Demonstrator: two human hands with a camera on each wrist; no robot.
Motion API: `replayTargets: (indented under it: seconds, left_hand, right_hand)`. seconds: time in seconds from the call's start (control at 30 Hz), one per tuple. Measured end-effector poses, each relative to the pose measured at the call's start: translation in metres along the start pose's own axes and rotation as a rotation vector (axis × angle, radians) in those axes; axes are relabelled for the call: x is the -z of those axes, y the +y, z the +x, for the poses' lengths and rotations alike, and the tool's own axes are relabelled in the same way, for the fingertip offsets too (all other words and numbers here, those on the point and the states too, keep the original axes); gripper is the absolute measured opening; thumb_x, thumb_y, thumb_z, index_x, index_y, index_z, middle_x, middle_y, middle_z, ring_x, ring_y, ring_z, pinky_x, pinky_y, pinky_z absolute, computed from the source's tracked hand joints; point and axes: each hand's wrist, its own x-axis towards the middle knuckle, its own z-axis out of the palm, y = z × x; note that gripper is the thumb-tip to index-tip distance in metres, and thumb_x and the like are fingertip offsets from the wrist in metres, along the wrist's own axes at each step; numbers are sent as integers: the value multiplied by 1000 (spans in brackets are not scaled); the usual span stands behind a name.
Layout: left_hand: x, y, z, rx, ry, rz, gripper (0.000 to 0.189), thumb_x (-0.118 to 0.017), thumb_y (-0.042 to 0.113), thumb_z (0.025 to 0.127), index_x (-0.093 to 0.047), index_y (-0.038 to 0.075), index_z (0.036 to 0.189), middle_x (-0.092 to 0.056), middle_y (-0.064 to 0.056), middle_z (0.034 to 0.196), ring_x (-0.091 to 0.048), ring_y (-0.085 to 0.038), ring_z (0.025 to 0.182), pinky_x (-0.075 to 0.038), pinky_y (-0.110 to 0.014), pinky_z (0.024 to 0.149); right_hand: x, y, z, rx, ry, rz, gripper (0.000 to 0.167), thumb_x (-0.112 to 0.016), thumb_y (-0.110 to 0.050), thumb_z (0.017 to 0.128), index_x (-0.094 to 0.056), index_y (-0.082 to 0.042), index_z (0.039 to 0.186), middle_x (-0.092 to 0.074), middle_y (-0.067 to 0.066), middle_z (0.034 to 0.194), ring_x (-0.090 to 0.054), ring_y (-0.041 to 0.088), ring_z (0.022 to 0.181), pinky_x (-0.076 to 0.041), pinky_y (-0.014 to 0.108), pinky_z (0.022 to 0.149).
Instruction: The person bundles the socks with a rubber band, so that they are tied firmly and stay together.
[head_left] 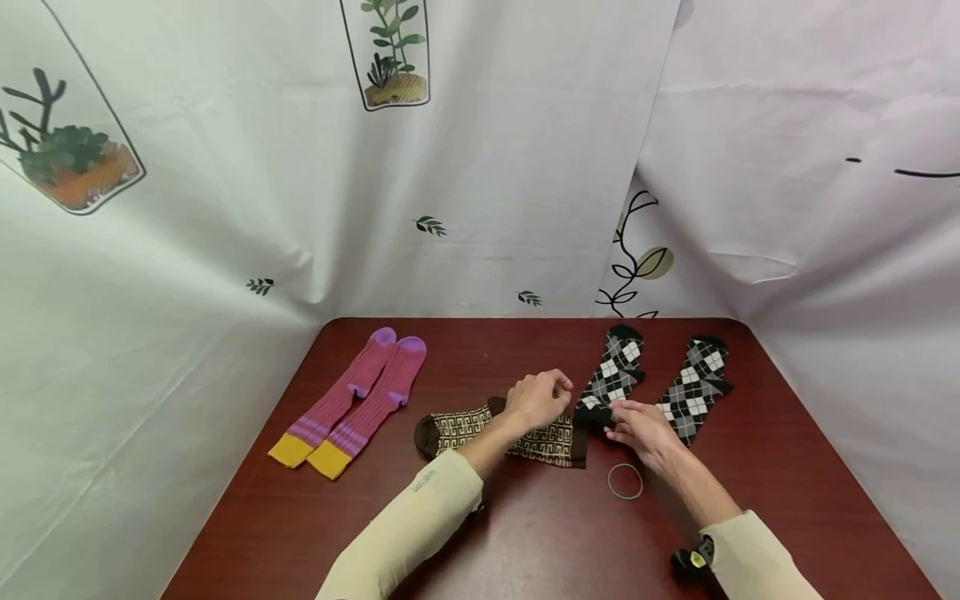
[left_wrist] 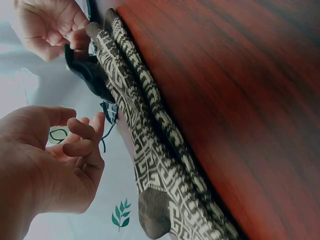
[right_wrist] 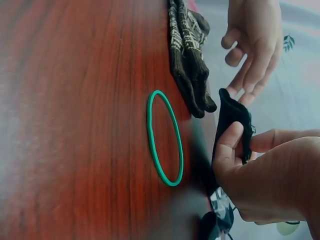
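My right hand (head_left: 647, 433) pinches the black cuff (right_wrist: 231, 117) of an argyle sock (head_left: 617, 367) between thumb and fingers. Patterned in black, grey and white, this sock lies with its toe toward the back of the table. My left hand (head_left: 538, 398) hovers over a brown and cream sock pair (head_left: 551, 442), its fingers loosely bent and holding nothing. In the right wrist view the left fingertips (right_wrist: 246, 97) come close to the raised cuff. A second argyle sock (head_left: 692, 387) lies to the right. On the table before my right hand is a green elastic band (head_left: 625, 482).
Two pink socks with yellow cuffs (head_left: 352, 404) lie side by side at the left of the dark red wooden table (head_left: 525, 533). Behind it hangs a white cloth (head_left: 480, 167) printed with plants. A black device (head_left: 688, 563) sits by the right sleeve.
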Motion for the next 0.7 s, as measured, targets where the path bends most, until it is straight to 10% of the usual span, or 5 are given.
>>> replayTargets:
  seconds: [0.17,0.4,0.7]
  left_hand:
    - [-6,2,6,19,1,-6,21,-64,26,105,-74,24,124,-73,12,96,-58,-8,65,-46,-32,60]
    - [-13,0,18,52,4,-19,26,-63,25,106,-72,23,130,-74,10,99,-58,-12,62,-43,-32,56]
    - [-19,0,27,102,5,36,32,-69,30,104,-71,25,136,-75,12,112,-71,-17,93,-53,-39,75]
  right_hand:
    - [1,1,-7,-12,-45,-15,39,-44,3,104,-44,21,139,-52,13,113,-65,14,77,-59,28,73]
    - [9,5,-13,2,-88,-69,20,-46,1,99,-59,10,111,-50,4,90,-61,16,74,-57,30,68]
    - [17,6,-20,23,-101,-133,21,-44,-1,97,-60,8,107,-52,6,95,-60,17,71,-55,28,65]
